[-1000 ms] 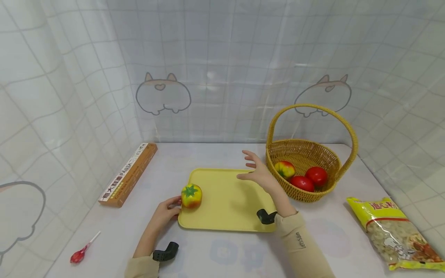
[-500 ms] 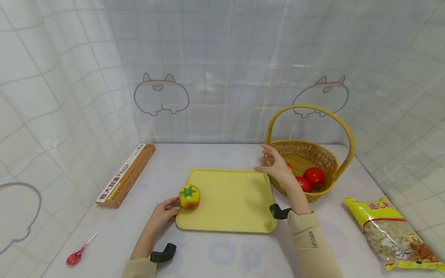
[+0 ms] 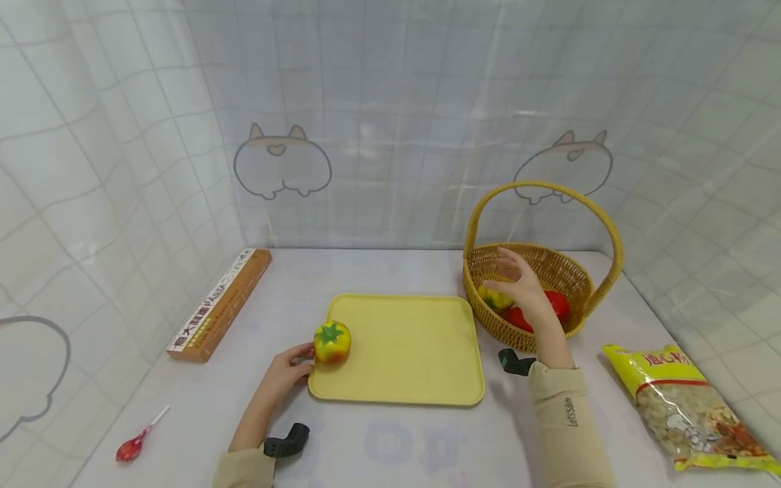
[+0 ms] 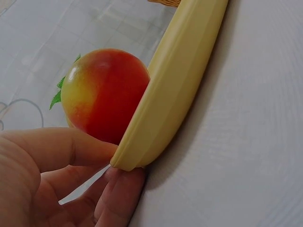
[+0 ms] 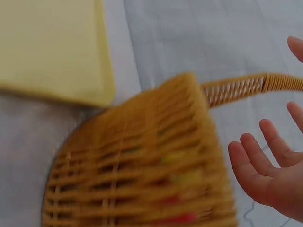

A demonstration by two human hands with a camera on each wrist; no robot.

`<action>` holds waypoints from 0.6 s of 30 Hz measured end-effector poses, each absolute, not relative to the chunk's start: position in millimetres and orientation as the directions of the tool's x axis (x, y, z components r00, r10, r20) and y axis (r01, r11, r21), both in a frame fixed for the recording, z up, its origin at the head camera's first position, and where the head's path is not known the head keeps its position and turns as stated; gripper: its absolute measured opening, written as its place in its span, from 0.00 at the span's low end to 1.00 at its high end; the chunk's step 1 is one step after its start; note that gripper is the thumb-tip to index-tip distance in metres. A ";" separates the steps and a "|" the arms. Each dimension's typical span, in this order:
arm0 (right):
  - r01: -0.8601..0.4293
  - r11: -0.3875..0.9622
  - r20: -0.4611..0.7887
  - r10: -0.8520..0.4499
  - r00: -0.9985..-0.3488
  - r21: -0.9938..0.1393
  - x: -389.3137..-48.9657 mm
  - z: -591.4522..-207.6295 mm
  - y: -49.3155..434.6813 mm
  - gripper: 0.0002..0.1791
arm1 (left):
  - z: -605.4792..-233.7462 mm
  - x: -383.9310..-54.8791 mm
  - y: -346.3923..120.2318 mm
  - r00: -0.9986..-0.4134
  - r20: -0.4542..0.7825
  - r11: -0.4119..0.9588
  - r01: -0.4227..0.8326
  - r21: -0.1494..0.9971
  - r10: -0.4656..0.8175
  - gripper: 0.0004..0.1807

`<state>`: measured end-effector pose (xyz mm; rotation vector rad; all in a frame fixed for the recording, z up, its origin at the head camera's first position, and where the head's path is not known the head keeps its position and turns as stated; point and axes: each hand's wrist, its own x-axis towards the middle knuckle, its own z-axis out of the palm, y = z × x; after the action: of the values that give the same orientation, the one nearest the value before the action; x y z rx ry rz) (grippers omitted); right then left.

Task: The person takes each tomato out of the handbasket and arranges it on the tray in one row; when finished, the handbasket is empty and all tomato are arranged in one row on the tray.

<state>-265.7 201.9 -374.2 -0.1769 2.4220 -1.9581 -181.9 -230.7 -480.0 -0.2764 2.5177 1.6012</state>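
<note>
My left hand (image 3: 285,371) pinches the left edge of a pale yellow tray (image 3: 405,352); the left wrist view shows the thumb on top of the rim and fingertips (image 4: 124,187) beneath. Close to that hand, a red-and-yellow round fruit with green star-shaped leaves (image 3: 332,342) sits at the tray's left side. My right hand (image 3: 521,285) is over a wicker basket (image 3: 576,269), fingers spread and holding nothing. Inside the basket lie a similar red-and-yellow fruit (image 3: 495,298) and two red round fruits (image 3: 558,305), partly hidden by the hand and forearm.
The basket's tall handle (image 3: 545,186) arches above the right hand. A pasta box (image 3: 221,305) lies at the left, with a red lollipop (image 3: 131,449) nearer the front. At the right lies a yellow-and-clear bag of pasta (image 3: 689,410). A curtain (image 3: 390,135) hangs behind.
My right hand has moved rightward from above the tray to over the basket, its fingers staying spread. The left hand, the tray and the fruit on it keep their places.
</note>
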 end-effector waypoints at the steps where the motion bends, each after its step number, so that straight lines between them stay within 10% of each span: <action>1: -0.070 0.202 0.050 -0.099 -0.994 -0.977 -267.2 -375.0 204.5 0.44 | -479.4 -182.4 -230.9 -0.973 -0.217 0.415 -0.229 0.881 -0.076 0.28; 18: 0.045 0.237 -0.064 -0.073 -0.995 -0.970 -285.7 -398.2 219.2 0.46 | -476.9 -178.2 -229.2 -0.975 -0.209 0.402 -0.220 0.889 -0.072 0.29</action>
<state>-285.7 219.2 -398.2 -0.0273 2.3939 -1.8832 -178.2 -229.2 -476.9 -0.2637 2.5129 1.6262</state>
